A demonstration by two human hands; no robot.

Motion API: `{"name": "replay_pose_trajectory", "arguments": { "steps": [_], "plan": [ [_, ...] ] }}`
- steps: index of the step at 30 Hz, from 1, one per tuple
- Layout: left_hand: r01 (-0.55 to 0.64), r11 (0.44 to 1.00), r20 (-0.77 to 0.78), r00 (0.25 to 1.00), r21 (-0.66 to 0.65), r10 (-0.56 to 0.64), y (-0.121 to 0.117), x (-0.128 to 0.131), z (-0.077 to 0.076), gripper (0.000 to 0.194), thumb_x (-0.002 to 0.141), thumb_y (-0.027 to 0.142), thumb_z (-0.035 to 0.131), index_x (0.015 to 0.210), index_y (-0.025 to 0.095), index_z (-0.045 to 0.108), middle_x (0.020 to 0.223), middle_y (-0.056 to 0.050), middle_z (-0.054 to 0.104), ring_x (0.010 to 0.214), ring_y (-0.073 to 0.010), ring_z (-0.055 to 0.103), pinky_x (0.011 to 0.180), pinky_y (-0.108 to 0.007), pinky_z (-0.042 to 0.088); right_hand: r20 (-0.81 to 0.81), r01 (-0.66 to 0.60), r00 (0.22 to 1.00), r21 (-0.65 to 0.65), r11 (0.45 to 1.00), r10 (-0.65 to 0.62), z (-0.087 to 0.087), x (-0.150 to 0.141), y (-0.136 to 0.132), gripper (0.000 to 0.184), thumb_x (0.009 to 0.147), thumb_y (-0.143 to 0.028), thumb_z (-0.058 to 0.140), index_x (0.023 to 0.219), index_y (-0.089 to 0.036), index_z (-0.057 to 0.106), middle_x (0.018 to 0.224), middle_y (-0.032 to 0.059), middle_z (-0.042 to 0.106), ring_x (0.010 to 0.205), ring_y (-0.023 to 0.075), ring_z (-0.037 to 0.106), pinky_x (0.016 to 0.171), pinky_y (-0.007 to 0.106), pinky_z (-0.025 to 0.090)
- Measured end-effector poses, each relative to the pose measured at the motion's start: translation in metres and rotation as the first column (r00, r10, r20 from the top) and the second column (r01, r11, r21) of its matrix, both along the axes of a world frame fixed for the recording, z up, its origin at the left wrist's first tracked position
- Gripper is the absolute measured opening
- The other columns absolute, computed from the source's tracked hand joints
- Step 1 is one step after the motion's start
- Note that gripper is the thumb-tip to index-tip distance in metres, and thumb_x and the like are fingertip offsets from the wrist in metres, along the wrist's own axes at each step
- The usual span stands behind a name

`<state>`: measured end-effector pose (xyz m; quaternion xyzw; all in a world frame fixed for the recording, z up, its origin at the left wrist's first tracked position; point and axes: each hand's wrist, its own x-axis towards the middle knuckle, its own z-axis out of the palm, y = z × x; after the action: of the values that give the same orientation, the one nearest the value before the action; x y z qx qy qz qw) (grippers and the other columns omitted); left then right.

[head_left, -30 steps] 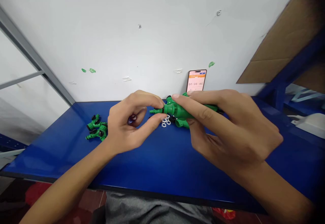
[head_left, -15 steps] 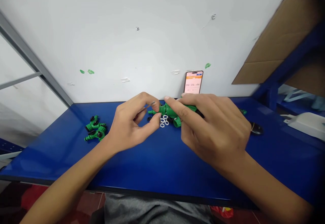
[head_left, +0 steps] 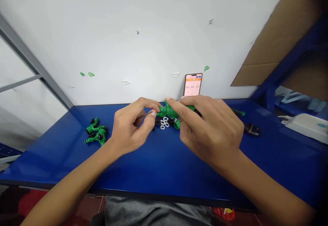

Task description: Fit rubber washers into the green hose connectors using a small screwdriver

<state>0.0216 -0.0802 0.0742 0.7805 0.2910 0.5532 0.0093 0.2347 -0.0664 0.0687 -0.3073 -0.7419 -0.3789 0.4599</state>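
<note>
My right hand (head_left: 212,127) is closed around a green plastic hose fitting (head_left: 169,111), its index finger lying along the top. At the fitting's left end are the thumb and index finger of my left hand (head_left: 134,125), pinched together. A thin metal tool (head_left: 146,114) runs through that left hand, its tip by the thumb; the rest is hidden in the fingers. Just below the fitting lie several white hexagonal rings (head_left: 163,122). Beside them another green threaded part (head_left: 176,124) shows, partly covered by my right hand.
Green two-way hose connectors (head_left: 96,133) with black parts lie on the left of the blue table (head_left: 153,171). A phone (head_left: 193,84) showing a timer leans on the white wall. To the right are a black oval object (head_left: 253,129) and a white device (head_left: 307,127).
My left thumb has moved up against the thin tool and closer to the index finger. My right hand keeps its hold on the fitting. The whole view has shifted slightly.
</note>
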Motion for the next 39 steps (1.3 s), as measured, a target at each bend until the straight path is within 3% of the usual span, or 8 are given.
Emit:
{"name": "replay_pose_trajectory", "arguments": {
  "steps": [9, 14, 22, 25, 30, 32, 34, 39],
  "plan": [
    [-0.063, 0.996, -0.014, 0.998, 0.068, 0.064, -0.003, 0.002, -0.001, 0.015, 0.107, 0.016, 0.060, 0.100, 0.019, 0.072, 0.103, -0.006, 0.084, 0.057, -0.0078, 0.059, 0.055, -0.024, 0.046, -0.022, 0.003, 1.000, 0.021, 1.000, -0.002, 0.002, -0.002, -0.001, 0.047, 0.093, 0.001, 0.065, 0.130, -0.026, 0.077, 0.094, 0.0035, 0.079, 0.077, 0.0174, 0.065, 0.070, 0.033, 0.043],
    [0.077, 0.994, -0.106, 0.992, 0.077, -0.068, -0.008, 0.010, -0.015, 0.013, 0.105, 0.012, 0.059, 0.102, 0.018, 0.070, 0.104, -0.009, 0.084, 0.086, -0.0150, 0.078, 0.064, -0.023, 0.053, -0.076, 0.045, 0.996, 0.092, 0.995, -0.038, 0.010, -0.001, 0.001, 0.044, 0.092, 0.006, 0.063, 0.126, -0.018, 0.079, 0.085, 0.0028, 0.078, 0.066, 0.0164, 0.058, 0.064, 0.036, 0.038],
    [-0.074, 0.993, 0.146, 0.987, 0.093, 0.060, -0.006, 0.003, -0.018, 0.014, 0.102, 0.013, 0.069, 0.113, 0.020, 0.068, 0.100, -0.001, 0.077, 0.044, 0.0000, 0.030, 0.044, -0.022, 0.028, -0.076, 0.000, 0.997, -0.033, 0.999, -0.002, 0.007, 0.000, -0.001, 0.040, 0.101, -0.009, 0.064, 0.132, -0.031, 0.077, 0.096, 0.0037, 0.079, 0.079, 0.0192, 0.068, 0.072, 0.036, 0.046],
    [-0.014, 1.000, 0.157, 0.987, 0.012, 0.012, -0.002, 0.001, -0.015, 0.025, 0.101, 0.020, 0.076, 0.125, 0.022, 0.070, 0.105, -0.002, 0.076, 0.045, 0.0008, 0.025, 0.043, -0.022, 0.025, -0.071, -0.036, 0.997, -0.061, 0.997, 0.032, 0.007, 0.000, -0.003, 0.039, 0.104, -0.012, 0.061, 0.133, -0.033, 0.077, 0.095, 0.0038, 0.080, 0.081, 0.0202, 0.069, 0.074, 0.036, 0.049],
    [0.058, 0.994, 0.190, 0.981, -0.089, -0.040, 0.002, -0.001, -0.012, 0.015, 0.101, 0.025, 0.079, 0.115, 0.020, 0.077, 0.070, 0.005, 0.062, 0.045, -0.0019, 0.025, 0.042, -0.023, 0.021, -0.118, -0.173, 0.981, -0.168, 0.970, 0.155, 0.002, -0.004, 0.000, 0.043, 0.099, -0.005, 0.063, 0.129, -0.032, 0.079, 0.095, 0.0033, 0.080, 0.082, 0.0199, 0.070, 0.075, 0.035, 0.051],
    [0.070, 0.991, 0.213, 0.976, -0.116, -0.044, 0.005, -0.003, -0.013, 0.013, 0.100, 0.025, 0.080, 0.112, 0.019, 0.078, 0.065, 0.007, 0.056, 0.045, -0.0024, 0.025, 0.043, -0.024, 0.020, -0.202, -0.296, 0.948, -0.284, 0.912, 0.244, 0.001, -0.005, 0.003, 0.041, 0.097, -0.006, 0.064, 0.128, -0.030, 0.079, 0.095, 0.0034, 0.079, 0.081, 0.0195, 0.070, 0.074, 0.034, 0.052],
    [0.092, 0.988, 0.215, 0.975, -0.128, -0.063, 0.007, -0.006, -0.013, 0.014, 0.100, 0.024, 0.081, 0.112, 0.019, 0.078, 0.064, 0.007, 0.053, 0.045, -0.0025, 0.026, 0.043, -0.024, 0.020, -0.307, -0.452, 0.887, -0.428, 0.783, 0.345, 0.002, -0.005, 0.006, 0.036, 0.097, -0.010, 0.067, 0.125, -0.029, 0.081, 0.094, 0.0027, 0.078, 0.079, 0.0188, 0.070, 0.073, 0.033, 0.054],
    [0.175, 0.983, 0.187, 0.969, -0.061, -0.161, 0.010, -0.011, -0.010, 0.012, 0.100, 0.022, 0.081, 0.111, 0.019, 0.078, 0.062, 0.008, 0.050, 0.043, -0.0021, 0.026, 0.043, -0.024, 0.023, -0.634, -0.737, 0.665, -0.641, 0.213, 0.394, 0.010, -0.001, 0.011, 0.020, 0.092, -0.032, 0.084, 0.110, -0.025, 0.086, 0.095, 0.0044, 0.081, 0.083, 0.0209, 0.075, 0.073, 0.033, 0.059]
  ]
}}
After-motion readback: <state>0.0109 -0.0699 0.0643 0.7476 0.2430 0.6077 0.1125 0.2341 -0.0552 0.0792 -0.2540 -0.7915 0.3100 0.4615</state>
